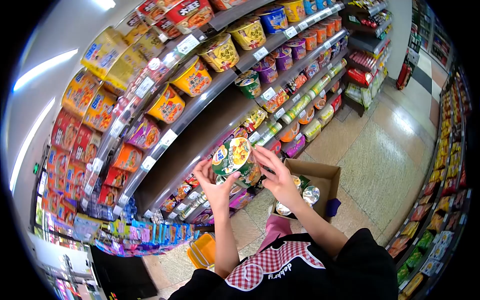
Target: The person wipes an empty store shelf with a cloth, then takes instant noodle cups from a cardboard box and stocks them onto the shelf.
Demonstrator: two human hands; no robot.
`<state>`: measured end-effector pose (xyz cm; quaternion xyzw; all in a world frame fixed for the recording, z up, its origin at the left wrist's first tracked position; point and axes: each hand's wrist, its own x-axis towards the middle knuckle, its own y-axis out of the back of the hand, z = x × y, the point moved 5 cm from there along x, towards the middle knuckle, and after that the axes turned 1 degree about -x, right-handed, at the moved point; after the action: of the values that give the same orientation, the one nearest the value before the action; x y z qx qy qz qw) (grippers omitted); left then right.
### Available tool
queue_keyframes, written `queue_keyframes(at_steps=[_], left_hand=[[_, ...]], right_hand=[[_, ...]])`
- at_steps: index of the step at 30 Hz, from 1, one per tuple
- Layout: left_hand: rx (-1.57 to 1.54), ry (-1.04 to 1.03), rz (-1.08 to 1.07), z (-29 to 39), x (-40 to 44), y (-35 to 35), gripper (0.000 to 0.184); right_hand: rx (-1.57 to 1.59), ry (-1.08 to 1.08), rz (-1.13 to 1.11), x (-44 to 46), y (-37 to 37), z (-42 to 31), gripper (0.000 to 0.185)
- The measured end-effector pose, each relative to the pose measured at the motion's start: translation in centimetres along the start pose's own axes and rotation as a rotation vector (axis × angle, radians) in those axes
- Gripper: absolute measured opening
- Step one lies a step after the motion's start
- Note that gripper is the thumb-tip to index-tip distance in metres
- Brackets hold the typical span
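Left fingers [200, 171] and right fingers [268, 159] grip a green cup [238, 159] before the shelf edge [229, 127] (clearance unclear)

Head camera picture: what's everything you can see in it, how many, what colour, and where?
Noodle cup: one, green with pale lid, centre
Dark green cup: one, on a shelf above centre
Purple cups: several, purple, upper middle
Other noodle packs: many, mixed colours, along the shelves
Cardboard box: one, brown, right of centre
Silver-lidded cups: several, silver, inside the box
Basket: one, orange, floor, lower left of centre
Fire extinguisher: one, red, upper right
Snack bags: many, mixed colours, right edge
Ceiling lights: at least three, white, upper left
Left hand: one, bare, on the noodle cup's left
Right hand: one, bare, on its right
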<state>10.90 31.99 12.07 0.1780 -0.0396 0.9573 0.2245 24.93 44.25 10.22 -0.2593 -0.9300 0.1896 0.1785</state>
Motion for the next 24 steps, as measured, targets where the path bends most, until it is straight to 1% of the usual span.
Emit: queue_keyframes(at_steps=[1, 2, 5, 6, 9, 11, 13, 15, 17, 20, 23, 24], left_hand=[[-0.008, 0.008, -0.005, -0.9, 1.0, 0.1, 0.090], [0.031, 0.042, -0.011, -1.7, 2.0, 0.2, 0.088], [-0.052, 0.058, -0.044, -4.9, 5.6, -0.3, 0.085], [-0.041, 0.022, -0.064, -6.0, 6.7, -0.4, 0.078], [-0.103, 0.010, -0.091, -8.7, 9.9, -1.1, 0.078], [-0.125, 0.056, -0.103, -10.9, 11.8, -1.3, 0.077], [-0.154, 0.068, -0.116, -12.8, 13.7, -1.7, 0.077], [-0.169, 0.104, -0.109, -14.0, 15.5, -2.2, 0.073], [-0.181, 0.141, -0.098, -15.3, 17.0, -2.5, 0.070], [-0.228, 0.124, -0.096, -16.2, 18.9, -3.3, 0.067], [-0.242, 0.101, -0.108, -17.7, 20.6, -3.4, 0.067], [-0.241, 0.095, -0.112, -18.1, 21.1, -3.5, 0.067]], right_hand=[[-0.007, 0.002, 0.010, 0.8, -0.1, 0.5, 0.084], [0.060, 0.028, 0.008, 1.7, -0.4, 0.6, 0.086], [0.044, 0.092, 0.058, 5.0, -0.4, 2.8, 0.088], [0.028, 0.117, 0.081, 6.2, -0.4, 3.7, 0.088], [-0.024, 0.193, 0.144, 9.8, -0.2, 7.1, 0.088], [-0.057, 0.262, 0.198, 12.0, 0.0, 9.5, 0.088], [-0.109, 0.277, 0.261, 14.0, 0.3, 11.1, 0.087], [-0.162, 0.303, 0.308, 16.0, 0.5, 12.4, 0.087], [-0.130, 0.338, 0.343, 17.7, 0.5, 13.1, 0.088], [-0.047, 0.372, 0.379, 20.1, 0.7, 14.8, 0.088], [-0.154, 0.371, 0.347, 21.6, 0.9, 15.8, 0.091], [-0.152, 0.355, 0.368, 21.8, 0.8, 15.8, 0.090]])
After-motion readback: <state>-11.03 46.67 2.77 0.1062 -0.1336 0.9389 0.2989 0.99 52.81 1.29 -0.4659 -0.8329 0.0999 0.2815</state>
